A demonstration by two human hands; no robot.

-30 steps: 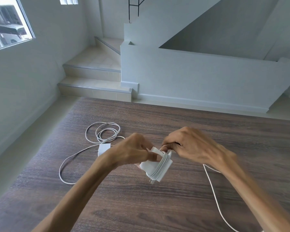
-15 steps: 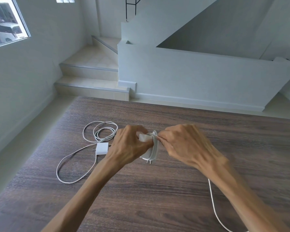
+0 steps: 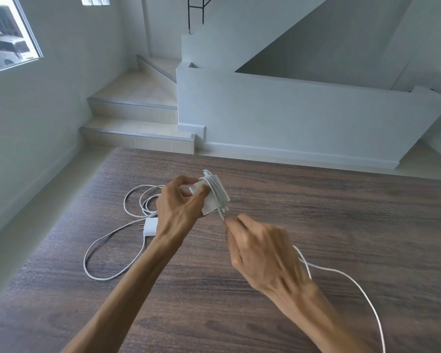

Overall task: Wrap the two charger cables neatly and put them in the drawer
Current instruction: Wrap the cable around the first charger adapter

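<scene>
My left hand (image 3: 180,208) grips a white charger brick (image 3: 213,193) above the wooden table (image 3: 341,225); several turns of its white cable are wound round the brick. My right hand (image 3: 260,253) sits just below and to the right of the brick and pinches that cable (image 3: 351,284), whose loose length trails off to the lower right of the table. A second white charger (image 3: 150,226) lies flat on the table to the left, partly hidden by my left wrist, with its cable (image 3: 107,250) spread in loose loops. No drawer is visible.
The table's far edge faces a tiled floor, a low white wall (image 3: 303,118) and steps (image 3: 135,123) leading up on the left. A window (image 3: 5,36) is at the upper left. The table's left edge runs close to a wall.
My right hand has come down and toward me from the brick's top, drawing the cable under the brick. My left hand has lifted the brick slightly away from me.
</scene>
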